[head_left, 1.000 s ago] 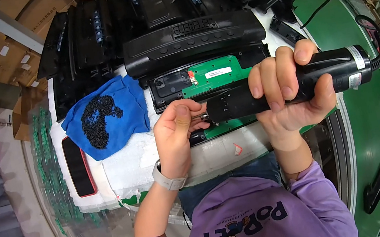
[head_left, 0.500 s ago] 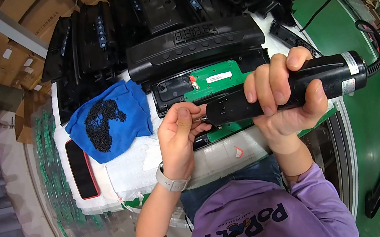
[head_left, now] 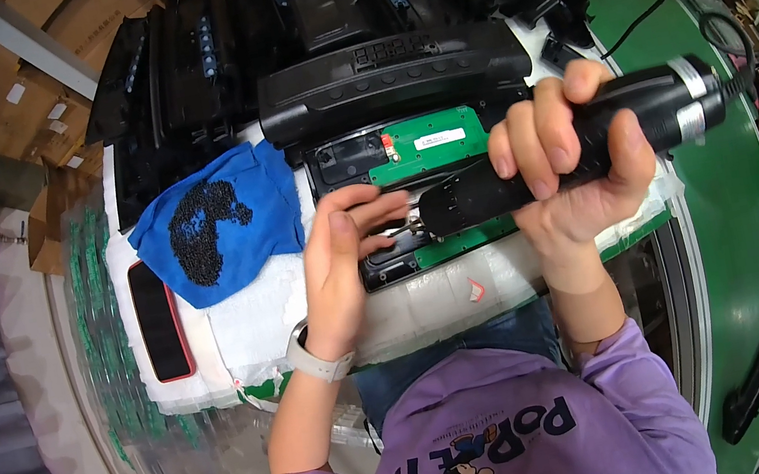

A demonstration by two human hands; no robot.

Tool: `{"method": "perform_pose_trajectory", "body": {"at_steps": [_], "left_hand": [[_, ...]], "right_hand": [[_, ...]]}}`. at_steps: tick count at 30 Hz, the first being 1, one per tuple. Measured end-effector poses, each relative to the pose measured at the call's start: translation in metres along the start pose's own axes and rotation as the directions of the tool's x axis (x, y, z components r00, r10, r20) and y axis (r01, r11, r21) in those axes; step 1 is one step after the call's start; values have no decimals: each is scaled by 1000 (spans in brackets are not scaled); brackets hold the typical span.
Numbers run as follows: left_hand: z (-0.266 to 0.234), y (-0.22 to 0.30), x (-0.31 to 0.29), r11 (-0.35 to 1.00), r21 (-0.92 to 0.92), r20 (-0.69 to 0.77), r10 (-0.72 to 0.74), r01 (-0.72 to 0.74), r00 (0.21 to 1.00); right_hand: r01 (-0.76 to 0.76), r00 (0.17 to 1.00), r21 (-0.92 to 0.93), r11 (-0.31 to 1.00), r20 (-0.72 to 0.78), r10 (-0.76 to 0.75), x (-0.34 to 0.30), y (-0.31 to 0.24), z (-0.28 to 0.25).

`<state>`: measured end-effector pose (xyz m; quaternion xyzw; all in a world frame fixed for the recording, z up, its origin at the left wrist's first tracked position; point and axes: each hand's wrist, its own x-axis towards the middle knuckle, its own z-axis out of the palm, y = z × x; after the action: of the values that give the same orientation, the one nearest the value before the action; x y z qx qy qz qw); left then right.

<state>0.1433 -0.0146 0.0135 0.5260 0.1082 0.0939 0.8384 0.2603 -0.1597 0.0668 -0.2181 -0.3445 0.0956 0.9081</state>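
Note:
My right hand [head_left: 565, 166] is wrapped round the black body of a corded electric screwdriver [head_left: 479, 197], which lies nearly level with its tip toward the left. Beside that tip is my left hand [head_left: 335, 270], its fingers stretched and apart, slightly smeared by motion; nothing shows held in it. Under the tool lie black plastic panels carrying green circuit boards [head_left: 472, 127], one with a white label and a red connector. The screwdriver and my hands hide part of the nearer panel. To the left, a blue cloth [head_left: 158, 237] bears a heap of small black screws [head_left: 196, 244].
Several black plastic housings [head_left: 328, 2] crowd the back of the white-covered table [head_left: 260, 334]. One long housing [head_left: 392, 77] lies just behind the boards. A phone [head_left: 160, 326] rests at the left edge. A black cord [head_left: 719, 30] loops at the right.
My left fingers have come off the screwdriver's tip and spread, with that hand shifting left. The screwdriver has tilted, its rear end rising slightly, in my right hand.

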Motion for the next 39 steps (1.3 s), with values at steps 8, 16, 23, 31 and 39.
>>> {"method": "perform_pose_trajectory", "body": {"at_steps": [8,16,23,31,39], "left_hand": [[-71,50,-13,-333,931,150,723,150,674],[-119,42,-16,-426,826,-15,638,369,770],[-118,39,-16,-343,885,39,730,316,682],[-86,40,-4,147,978,6,691,-148,723],[-27,16,7,836,499,19,254,-229,967]], "right_hand": [[-333,925,-370,867,48,376,-11,7,16],[-288,884,-553,782,161,439,-17,12,37],[-152,845,-722,675,260,468,-17,13,41],[78,792,-700,710,476,383,-16,24,22],[-153,800,-537,830,426,423,-11,15,29]]}}
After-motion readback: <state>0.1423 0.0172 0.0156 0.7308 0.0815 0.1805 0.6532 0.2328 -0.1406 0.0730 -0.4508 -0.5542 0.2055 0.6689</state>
